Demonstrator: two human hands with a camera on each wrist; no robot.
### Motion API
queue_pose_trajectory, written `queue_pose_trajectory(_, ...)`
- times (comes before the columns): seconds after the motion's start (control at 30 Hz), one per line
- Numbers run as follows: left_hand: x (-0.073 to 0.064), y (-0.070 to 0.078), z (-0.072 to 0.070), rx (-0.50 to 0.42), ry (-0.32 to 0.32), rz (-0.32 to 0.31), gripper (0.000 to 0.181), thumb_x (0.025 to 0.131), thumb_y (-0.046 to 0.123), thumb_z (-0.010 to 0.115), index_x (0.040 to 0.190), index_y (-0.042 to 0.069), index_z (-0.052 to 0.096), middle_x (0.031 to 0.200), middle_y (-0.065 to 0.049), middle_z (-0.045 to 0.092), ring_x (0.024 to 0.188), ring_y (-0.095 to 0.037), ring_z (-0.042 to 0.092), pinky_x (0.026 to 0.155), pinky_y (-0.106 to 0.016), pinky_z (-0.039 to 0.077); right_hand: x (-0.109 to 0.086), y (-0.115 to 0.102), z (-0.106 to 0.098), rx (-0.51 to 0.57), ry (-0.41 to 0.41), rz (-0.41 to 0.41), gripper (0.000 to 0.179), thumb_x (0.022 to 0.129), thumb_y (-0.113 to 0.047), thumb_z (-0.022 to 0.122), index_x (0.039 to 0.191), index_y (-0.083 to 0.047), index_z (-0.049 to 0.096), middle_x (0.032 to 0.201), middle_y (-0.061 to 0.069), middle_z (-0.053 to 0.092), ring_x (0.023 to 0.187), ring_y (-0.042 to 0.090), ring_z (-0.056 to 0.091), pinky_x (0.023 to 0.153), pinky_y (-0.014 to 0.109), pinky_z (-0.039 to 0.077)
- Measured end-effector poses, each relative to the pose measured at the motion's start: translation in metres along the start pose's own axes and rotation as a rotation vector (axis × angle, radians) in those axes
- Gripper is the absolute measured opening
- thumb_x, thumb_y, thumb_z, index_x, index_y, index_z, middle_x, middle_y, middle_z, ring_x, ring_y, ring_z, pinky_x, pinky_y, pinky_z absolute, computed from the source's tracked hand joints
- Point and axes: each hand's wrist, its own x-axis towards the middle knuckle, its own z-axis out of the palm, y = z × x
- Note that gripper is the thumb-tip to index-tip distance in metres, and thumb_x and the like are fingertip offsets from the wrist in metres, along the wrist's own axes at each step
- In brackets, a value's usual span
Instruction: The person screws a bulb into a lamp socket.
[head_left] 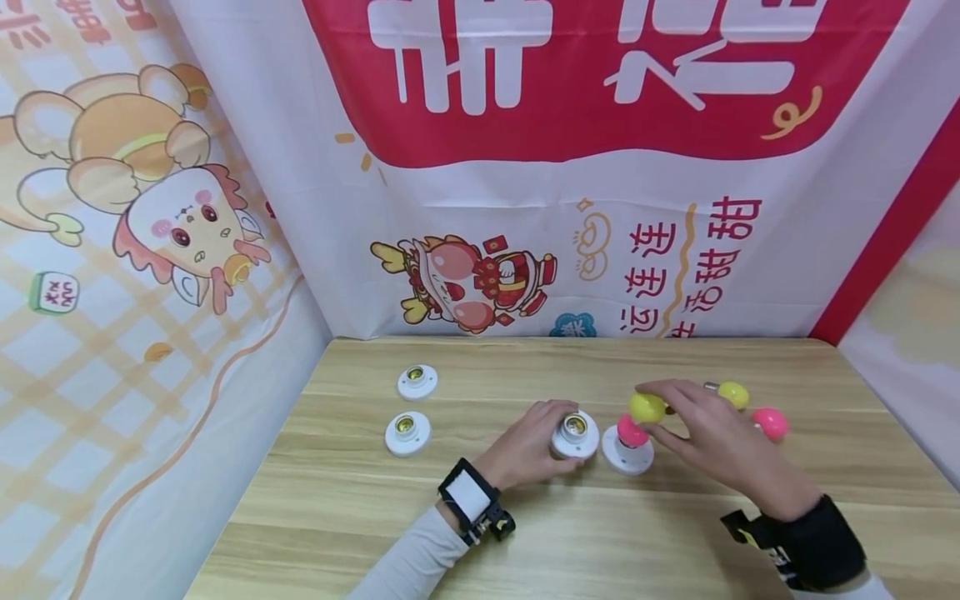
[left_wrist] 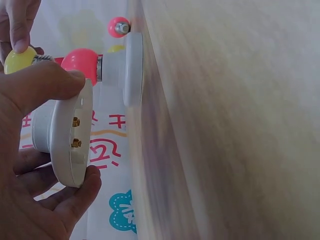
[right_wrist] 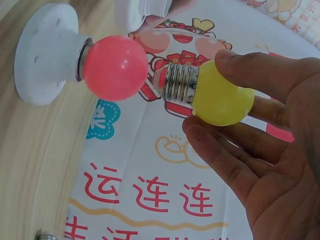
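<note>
My left hand (head_left: 536, 446) grips a round white lamp holder (head_left: 575, 435) by its rim, lifted off the table with its brass-lined socket facing up. Two brass screws show on its hollow underside in the left wrist view. Between thumb and fingers, my right hand (head_left: 712, 433) pinches a yellow light bulb (right_wrist: 222, 95) by its globe, the silver screw base bare. Just below that bulb, a pink bulb (right_wrist: 116, 67) sits in another white lamp holder (head_left: 628, 450) standing on the table.
Two more white lamp holders (head_left: 417, 382) with bare sockets stand on the left of the wooden table (head_left: 360, 517). Behind my right hand lie another yellow bulb (head_left: 733, 395) and a loose pink bulb (head_left: 771, 423). A printed cloth (head_left: 465, 192) hangs along the table's back edge.
</note>
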Motion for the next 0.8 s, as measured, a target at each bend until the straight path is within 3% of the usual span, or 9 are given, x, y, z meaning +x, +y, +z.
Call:
queue_pose_trajectory(0.47, 0.004, 0.006, 0.003, 0.0, -0.012, 0.008, 0.079, 0.09, 0.034, 0.086, 0.156, 0.01, 0.048, 0.159, -0.004, 0.053, 0.146, -0.019, 0.051, 0.123, -0.034, 0.046, 0.007, -0.007, 0.002, 0.033, 0.032, -0.097, 0.061, 0.076, -0.014, 0.097, 0.13, -0.008, 0.069, 0.12, 0.012, 0.076, 0.095, 0.019, 0.076, 0.078, 0.038, 0.068)
queue_pose_trajectory(0.8, 0.007, 0.008, 0.01, 0.007, -0.02, 0.029, 0.08, 0.09, 0.033, 0.087, 0.156, 0.01, 0.048, 0.161, -0.004, 0.052, 0.148, -0.019, 0.049, 0.123, -0.034, 0.045, 0.011, -0.016, 0.005, 0.017, -0.017, -0.075, 0.06, 0.08, -0.018, 0.095, 0.134, -0.011, 0.069, 0.127, 0.012, 0.076, 0.11, 0.029, 0.076, 0.086, 0.046, 0.067)
